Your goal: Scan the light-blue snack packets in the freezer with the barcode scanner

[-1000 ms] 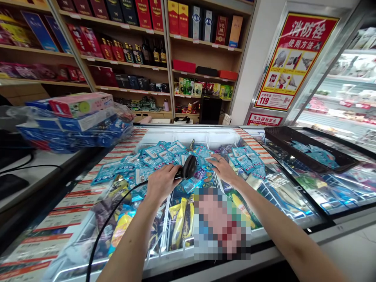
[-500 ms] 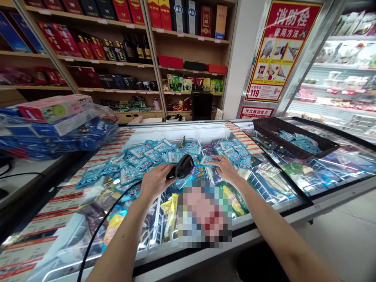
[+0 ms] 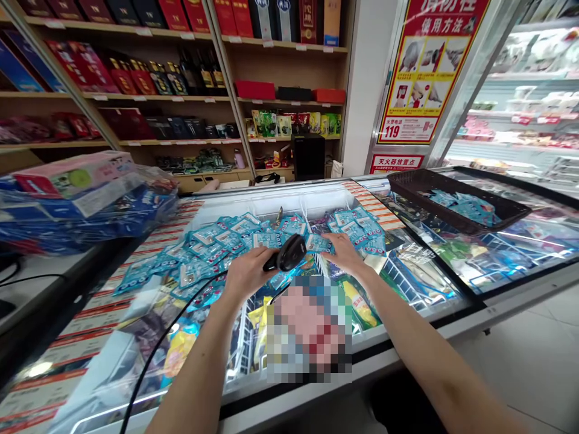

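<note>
My left hand [image 3: 245,274] is wrapped round the handle of a black barcode scanner [image 3: 292,253], whose cord [image 3: 169,325] runs down past my forearm. The scanner head points right, close to a small blue packet [image 3: 318,243]. At that packet's right edge, the fingers and thumb of my right hand [image 3: 347,256] grip it. Many similar blue packets [image 3: 210,234] lie spread over the freezer's glass top [image 3: 271,202] to the left. A second group of blue packets [image 3: 359,228] lies just beyond my right hand.
A brown plastic tray [image 3: 506,218] with more blue packets rests on the freezer at the right. Plastic-wrapped boxes [image 3: 85,199] are stacked at the left. A blurred-out patch [image 3: 310,328] covers something near the front edge. Stocked shelves [image 3: 176,99] stand behind.
The view has shifted slightly. The scanner has come a little to the right, nearer the packet at my right hand. That hand stays at the packet.
</note>
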Demonstrator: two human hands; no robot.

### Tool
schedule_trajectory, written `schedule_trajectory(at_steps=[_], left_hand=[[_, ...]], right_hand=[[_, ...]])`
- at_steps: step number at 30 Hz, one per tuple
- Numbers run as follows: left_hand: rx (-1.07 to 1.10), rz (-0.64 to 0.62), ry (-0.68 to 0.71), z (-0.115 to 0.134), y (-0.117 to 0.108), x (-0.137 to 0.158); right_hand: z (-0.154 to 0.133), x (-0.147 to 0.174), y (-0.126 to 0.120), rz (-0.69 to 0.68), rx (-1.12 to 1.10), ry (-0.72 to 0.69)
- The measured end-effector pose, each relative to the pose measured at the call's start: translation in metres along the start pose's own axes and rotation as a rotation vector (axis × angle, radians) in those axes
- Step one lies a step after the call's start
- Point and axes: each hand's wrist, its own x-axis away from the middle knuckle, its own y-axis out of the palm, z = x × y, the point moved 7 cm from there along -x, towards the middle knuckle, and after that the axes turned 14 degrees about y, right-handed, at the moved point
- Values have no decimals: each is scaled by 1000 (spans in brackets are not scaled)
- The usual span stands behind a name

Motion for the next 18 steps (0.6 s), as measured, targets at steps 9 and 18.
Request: schedule_trajectory(at_steps=[9, 18], left_hand=[[21, -56, 25, -6, -3, 12], [25, -66, 67, -2, 0, 12]], right_hand=[[-2, -1, -4, 82, -55, -46], [-1, 3, -7, 98, -230, -26]])
